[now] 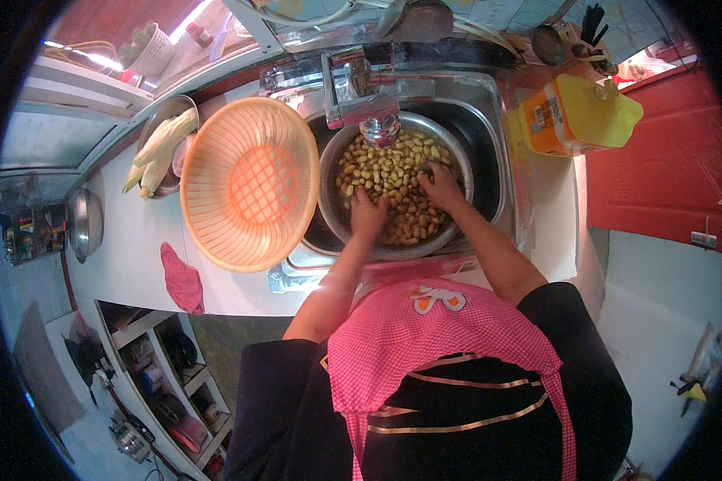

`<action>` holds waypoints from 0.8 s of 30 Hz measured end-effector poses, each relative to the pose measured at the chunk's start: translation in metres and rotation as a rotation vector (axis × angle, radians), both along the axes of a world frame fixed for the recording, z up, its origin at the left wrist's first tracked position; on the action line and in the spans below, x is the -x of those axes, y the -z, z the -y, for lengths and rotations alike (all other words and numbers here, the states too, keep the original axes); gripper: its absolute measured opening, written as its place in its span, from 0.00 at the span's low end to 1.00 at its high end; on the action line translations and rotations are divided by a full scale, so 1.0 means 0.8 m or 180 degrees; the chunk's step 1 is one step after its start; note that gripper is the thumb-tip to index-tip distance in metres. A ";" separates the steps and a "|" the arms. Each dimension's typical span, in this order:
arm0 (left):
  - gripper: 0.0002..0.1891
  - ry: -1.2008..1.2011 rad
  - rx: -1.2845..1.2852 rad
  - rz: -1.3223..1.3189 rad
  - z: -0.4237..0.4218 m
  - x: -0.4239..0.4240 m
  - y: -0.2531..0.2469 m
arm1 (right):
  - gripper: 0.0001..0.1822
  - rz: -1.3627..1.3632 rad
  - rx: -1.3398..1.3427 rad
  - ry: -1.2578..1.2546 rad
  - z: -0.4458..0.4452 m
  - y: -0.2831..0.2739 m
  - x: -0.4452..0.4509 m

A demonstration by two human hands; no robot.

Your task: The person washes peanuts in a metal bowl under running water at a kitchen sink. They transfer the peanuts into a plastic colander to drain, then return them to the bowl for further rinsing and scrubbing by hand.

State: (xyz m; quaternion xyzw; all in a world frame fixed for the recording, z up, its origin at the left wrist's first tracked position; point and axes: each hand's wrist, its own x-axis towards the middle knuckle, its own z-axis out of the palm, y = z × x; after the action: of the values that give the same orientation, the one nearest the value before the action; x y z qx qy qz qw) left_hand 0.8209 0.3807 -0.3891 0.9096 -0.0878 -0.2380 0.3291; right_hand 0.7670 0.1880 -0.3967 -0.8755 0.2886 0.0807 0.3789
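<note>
A round metal basin (331, 210) sits in the steel sink (498, 180) under the faucet (361, 90). Unshelled peanuts (391, 159) lie in it in water, paler towards the faucet and browner on my side. My left hand (368, 213) reaches in at the left, fingers down among the peanuts. On the right, my right hand (442, 186) touches the peanuts with its fingers spread and curled. The fingertips of both hands are partly hidden, so whether they grip any peanuts is unclear. Left of the basin stands an orange plastic colander (210, 180) with nothing in it.
A metal bowl (171, 108) holding corn cobs (162, 141) stands behind the colander. A pink cloth (182, 279) lies near the counter's front edge. Right of the sink is a yellow plastic jug (577, 117). Shelves (174, 385) are below at left.
</note>
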 end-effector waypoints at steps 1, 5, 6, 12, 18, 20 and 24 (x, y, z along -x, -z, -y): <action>0.41 0.0020 0.0044 0.0043 0.003 0.004 -0.001 | 0.29 0.0057 0.0100 -0.0006 0.000 0.000 0.003; 0.37 -0.0185 0.0338 0.0188 -0.001 0.011 0.025 | 0.26 0.0175 0.0187 -0.0110 -0.001 -0.017 0.000; 0.37 -0.0205 0.0317 0.0142 0.002 0.014 0.023 | 0.26 0.0126 0.0289 -0.0139 0.005 -0.017 0.003; 0.34 0.0535 0.0425 -0.0450 0.012 0.008 -0.029 | 0.27 -0.0306 0.0967 -0.0471 0.043 -0.026 0.011; 0.32 0.0238 0.1624 -0.0624 0.006 0.007 -0.078 | 0.25 -0.0289 0.1344 -0.0677 0.048 -0.034 0.016; 0.31 -0.0664 0.2700 -0.1322 0.009 0.005 -0.109 | 0.23 -0.0202 0.1490 -0.0616 0.050 -0.027 0.019; 0.30 -0.1982 0.4863 -0.1883 -0.028 -0.008 -0.153 | 0.21 -0.0080 0.1381 -0.0664 0.045 -0.035 0.020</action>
State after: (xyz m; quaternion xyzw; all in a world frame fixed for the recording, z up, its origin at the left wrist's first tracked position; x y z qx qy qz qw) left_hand 0.8275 0.4034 -0.2665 0.3239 0.1180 -0.2395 0.9076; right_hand 0.7509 0.1524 -0.3688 -0.9605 0.2118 0.0664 0.1680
